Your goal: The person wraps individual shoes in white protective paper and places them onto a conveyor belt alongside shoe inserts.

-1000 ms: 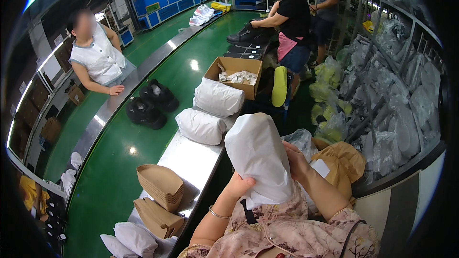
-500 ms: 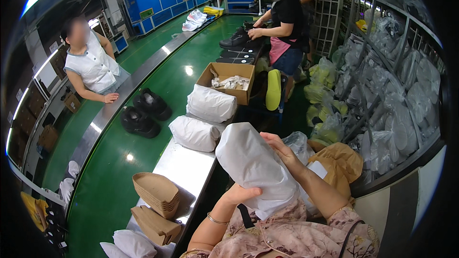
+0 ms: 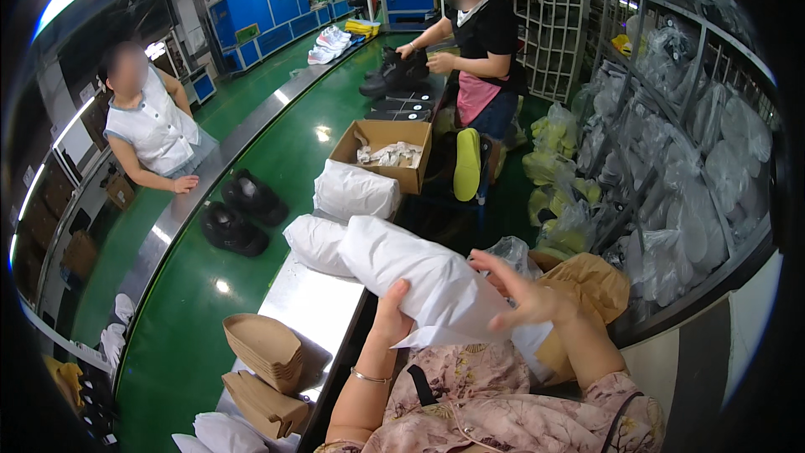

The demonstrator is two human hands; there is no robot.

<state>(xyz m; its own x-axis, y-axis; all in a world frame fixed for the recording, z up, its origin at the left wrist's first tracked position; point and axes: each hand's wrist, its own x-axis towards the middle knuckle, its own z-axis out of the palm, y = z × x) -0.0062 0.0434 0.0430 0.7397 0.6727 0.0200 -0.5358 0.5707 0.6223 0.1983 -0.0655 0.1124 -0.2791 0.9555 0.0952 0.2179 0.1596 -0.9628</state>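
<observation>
Both hands clasp a long white paper-wrapped bundle [image 3: 419, 278] held tilted over the near edge of the steel table [image 3: 323, 310]: the left hand [image 3: 392, 310] grips it from beneath with fingers curled shut on the wrapping, while the right hand [image 3: 524, 294] lies against its upper side with fingers spread. Beside them, stacked brown paper inserts [image 3: 267, 351] sit on the table. Two more white wrapped bundles [image 3: 340, 216] lie beyond, then an open cardboard box [image 3: 386, 151]. Black shoes [image 3: 239, 214] rest on the green conveyor belt [image 3: 180, 319], where two other people stand.
</observation>
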